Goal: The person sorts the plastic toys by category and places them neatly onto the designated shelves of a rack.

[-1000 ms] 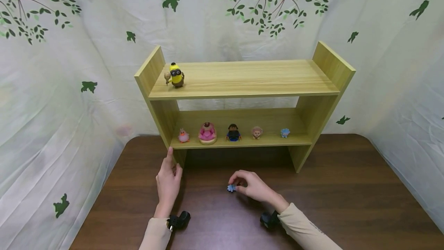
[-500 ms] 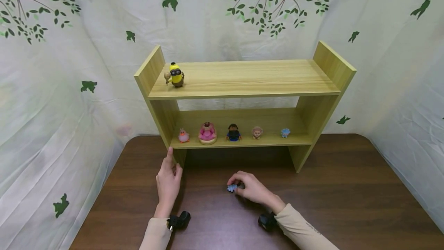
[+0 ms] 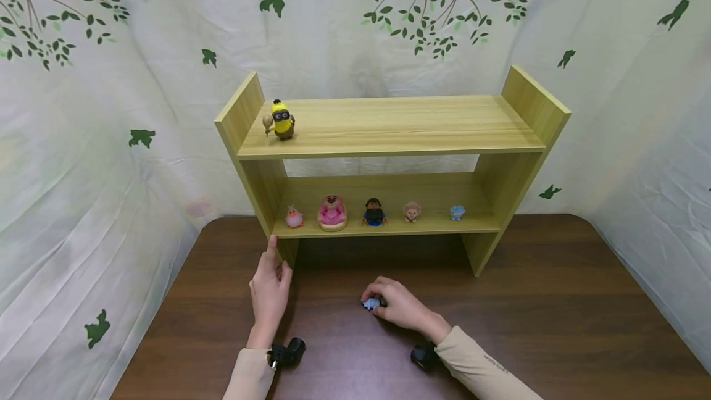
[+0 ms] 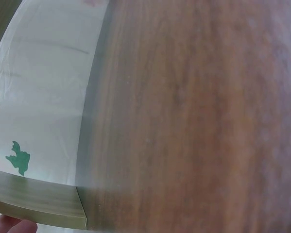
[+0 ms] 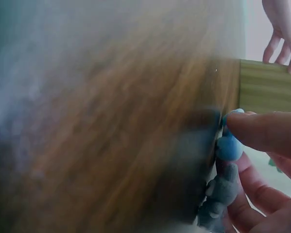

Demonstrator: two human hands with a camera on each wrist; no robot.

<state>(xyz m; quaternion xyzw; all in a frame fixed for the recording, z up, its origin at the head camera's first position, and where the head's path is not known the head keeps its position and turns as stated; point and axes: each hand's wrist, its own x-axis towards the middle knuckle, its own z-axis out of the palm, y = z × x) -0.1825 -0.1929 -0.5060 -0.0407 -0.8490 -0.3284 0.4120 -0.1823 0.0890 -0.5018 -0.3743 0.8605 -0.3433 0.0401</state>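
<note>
My right hand (image 3: 402,307) pinches a small light-blue and dark figurine (image 3: 371,304) low over the brown table. In the right wrist view, the figurine (image 5: 229,148) shows a rounded blue part with grey lumps below, and the thumb (image 5: 266,131) presses its upper part. My left hand (image 3: 269,295) touches the front edge of the wooden shelf's left side panel, index finger stretched upward. Its fingertips (image 4: 21,227) show beside that panel (image 4: 38,194) in the left wrist view. Whether the figurine touches the tabletop is unclear.
The two-tier shelf (image 3: 389,152) stands at the table's back. A minion figure (image 3: 283,122) is on top. Below, left to right, stand a pink duck (image 3: 294,218), pink bear (image 3: 332,213), dark-haired figure (image 3: 374,213), pale-pink figure (image 3: 411,212) and small blue figure (image 3: 457,212).
My right hand has shifted slightly left and toward the person, its fingers turning the blue figurine a little. The left hand and the shelf have stayed put.
</note>
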